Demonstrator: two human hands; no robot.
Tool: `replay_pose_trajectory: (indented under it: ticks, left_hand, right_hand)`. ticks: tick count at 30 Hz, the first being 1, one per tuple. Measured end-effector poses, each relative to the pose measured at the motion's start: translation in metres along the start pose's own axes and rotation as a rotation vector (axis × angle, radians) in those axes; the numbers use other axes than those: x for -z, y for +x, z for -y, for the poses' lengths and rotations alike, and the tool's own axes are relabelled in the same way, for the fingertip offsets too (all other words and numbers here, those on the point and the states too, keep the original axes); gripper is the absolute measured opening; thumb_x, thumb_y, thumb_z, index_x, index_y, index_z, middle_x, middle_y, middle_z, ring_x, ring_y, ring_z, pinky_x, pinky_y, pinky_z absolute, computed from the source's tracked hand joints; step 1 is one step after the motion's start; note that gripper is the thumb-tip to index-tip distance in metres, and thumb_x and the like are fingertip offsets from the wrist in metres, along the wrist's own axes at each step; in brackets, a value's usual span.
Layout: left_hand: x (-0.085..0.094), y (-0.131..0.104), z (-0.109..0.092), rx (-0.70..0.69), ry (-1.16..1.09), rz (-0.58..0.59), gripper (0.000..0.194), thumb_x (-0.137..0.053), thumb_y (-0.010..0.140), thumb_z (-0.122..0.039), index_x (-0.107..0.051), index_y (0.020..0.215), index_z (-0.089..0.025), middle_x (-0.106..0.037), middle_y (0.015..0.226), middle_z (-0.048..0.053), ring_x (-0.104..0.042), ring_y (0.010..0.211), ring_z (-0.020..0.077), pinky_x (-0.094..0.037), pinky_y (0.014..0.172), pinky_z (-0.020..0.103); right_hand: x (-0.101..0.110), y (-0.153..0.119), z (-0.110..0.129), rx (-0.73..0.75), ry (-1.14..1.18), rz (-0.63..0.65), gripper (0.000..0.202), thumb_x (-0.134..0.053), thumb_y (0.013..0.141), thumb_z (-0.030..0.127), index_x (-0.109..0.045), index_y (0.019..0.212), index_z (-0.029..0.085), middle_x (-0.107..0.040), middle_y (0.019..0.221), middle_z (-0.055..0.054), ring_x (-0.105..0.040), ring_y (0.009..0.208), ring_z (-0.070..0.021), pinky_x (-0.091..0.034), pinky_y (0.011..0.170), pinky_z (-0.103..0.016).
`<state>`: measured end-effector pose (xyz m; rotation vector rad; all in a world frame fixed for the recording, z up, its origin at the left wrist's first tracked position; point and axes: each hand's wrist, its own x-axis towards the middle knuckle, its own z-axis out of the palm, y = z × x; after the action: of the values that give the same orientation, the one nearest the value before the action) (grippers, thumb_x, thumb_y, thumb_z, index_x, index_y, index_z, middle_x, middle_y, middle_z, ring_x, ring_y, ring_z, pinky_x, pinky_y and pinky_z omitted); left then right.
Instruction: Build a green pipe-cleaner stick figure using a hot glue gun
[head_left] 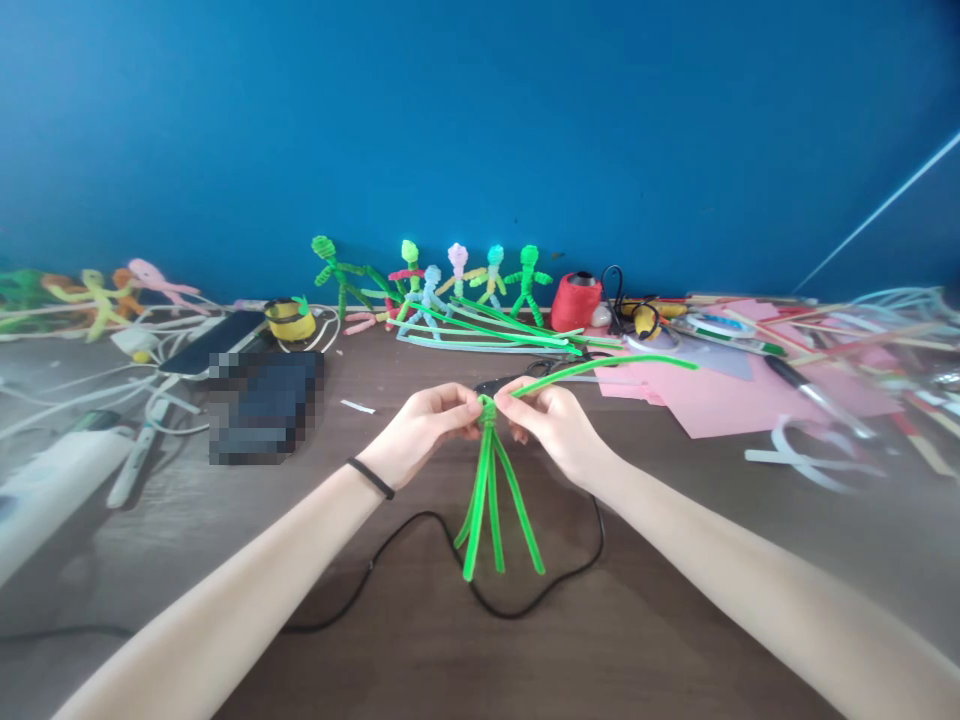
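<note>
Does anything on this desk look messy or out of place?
Yes. The right side is cluttered: paper strips and sticks lie scattered over the pink paper. One green figure by the wall leans askew while its neighbours stand straighter. A black cable snakes loosely under the green pipe cleaners held by both hands.

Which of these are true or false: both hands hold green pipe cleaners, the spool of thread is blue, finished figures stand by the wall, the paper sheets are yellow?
1. Both the left hand and right hand pinch the green pipe cleaners. True.
2. The spool of thread is blue. False: it is red.
3. Pipe-cleaner figures stand by the blue wall. True.
4. The paper sheets are yellow. False: they are pink.
</note>
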<state>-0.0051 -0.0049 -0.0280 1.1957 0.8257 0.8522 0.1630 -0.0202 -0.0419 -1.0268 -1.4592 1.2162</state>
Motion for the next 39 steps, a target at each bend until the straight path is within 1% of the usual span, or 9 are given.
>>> replay_pose_trajectory:
  ticks: [6,15,18,20,23,25,28,32,39]
  left_hand:
    - [0.003,0.002,0.004,0.043,-0.058,0.021,0.017,-0.068,0.067,-0.024,-0.056,0.066,-0.012,-0.054,0.060,-0.003,-0.052,0.057,0.0079,-0.040,0.060,0.023]
    - [0.002,0.002,0.009,0.099,-0.111,0.069,0.014,-0.069,0.067,-0.020,-0.058,0.067,-0.011,-0.056,0.064,-0.001,-0.052,0.057,0.0072,-0.040,0.058,0.021]
    - [0.007,0.004,0.009,0.103,-0.265,0.063,0.015,-0.069,0.066,-0.019,-0.057,0.065,-0.011,-0.055,0.061,-0.001,-0.051,0.054,0.0064,-0.040,0.054,0.019]
    - [0.012,0.006,0.009,0.096,-0.335,0.011,0.012,-0.068,0.067,-0.018,-0.058,0.068,-0.010,-0.053,0.058,-0.001,-0.049,0.051,0.0060,-0.040,0.051,0.017]
    - [0.021,0.008,0.007,0.102,-0.394,-0.065,0.005,-0.063,0.071,-0.014,-0.059,0.069,-0.011,-0.050,0.055,-0.002,-0.048,0.048,0.0060,-0.041,0.048,0.017]
    - [0.027,0.008,0.007,0.105,-0.419,-0.117,0.005,-0.060,0.073,-0.011,-0.059,0.068,-0.011,-0.049,0.054,-0.002,-0.047,0.047,0.0055,-0.040,0.046,0.016]
    - [0.034,0.009,0.008,0.118,-0.426,-0.170,0.007,-0.056,0.075,-0.010,-0.059,0.068,-0.012,-0.046,0.052,-0.002,-0.045,0.044,0.0049,-0.036,0.039,0.014]
    - [0.040,0.012,0.010,0.098,-0.450,-0.189,0.006,-0.058,0.073,-0.011,-0.057,0.068,-0.013,-0.044,0.052,-0.003,-0.044,0.045,0.0049,-0.033,0.036,0.013]
    - [0.048,0.015,0.016,0.072,-0.491,-0.167,0.002,-0.061,0.071,-0.015,-0.060,0.072,-0.014,-0.051,0.058,-0.002,-0.044,0.045,0.0044,-0.037,0.039,0.014]
  right_hand:
    - [0.003,0.000,0.007,0.060,-0.041,-0.125,0.026,-0.061,0.073,0.041,-0.054,0.068,0.017,-0.049,0.050,0.004,-0.044,0.046,-0.0080,-0.036,0.047,-0.022]
    - [0.003,-0.002,0.011,0.115,0.015,0.091,0.016,-0.052,0.081,0.032,-0.057,0.079,0.017,-0.056,0.072,0.000,-0.050,0.058,-0.0087,-0.038,0.053,-0.023]
    - [0.008,0.000,0.009,0.110,-0.012,0.063,0.017,-0.046,0.083,0.031,-0.054,0.076,0.017,-0.056,0.072,-0.001,-0.050,0.059,-0.0097,-0.038,0.054,-0.023]
    - [0.014,0.003,0.008,0.094,-0.198,-0.043,0.016,-0.045,0.082,0.030,-0.051,0.074,0.018,-0.056,0.071,0.000,-0.052,0.061,-0.0111,-0.038,0.057,-0.024]
    - [0.022,0.006,0.003,0.014,-0.735,-0.209,0.023,-0.046,0.081,0.038,-0.047,0.067,0.019,-0.058,0.070,-0.001,-0.055,0.066,-0.0162,-0.036,0.060,-0.028]
    - [0.026,0.007,-0.001,-0.099,-1.046,-0.203,0.035,-0.042,0.081,0.049,-0.044,0.063,0.019,-0.057,0.065,-0.003,-0.056,0.065,-0.0206,-0.034,0.058,-0.030]
    - [0.030,0.007,-0.006,-0.188,-1.201,-0.154,0.042,-0.045,0.074,0.062,-0.046,0.071,0.020,-0.059,0.065,-0.006,-0.058,0.064,-0.0244,-0.033,0.056,-0.030]
    - [0.034,0.008,-0.012,-0.194,-1.062,-0.119,0.038,-0.055,0.069,0.058,-0.049,0.074,0.020,-0.060,0.068,-0.007,-0.057,0.063,-0.0228,-0.031,0.054,-0.029]
    - [0.030,0.015,-0.019,-0.125,-0.206,-0.246,0.028,-0.063,0.067,0.040,-0.055,0.081,0.017,-0.062,0.078,-0.004,-0.057,0.073,-0.0165,-0.039,0.065,-0.028]
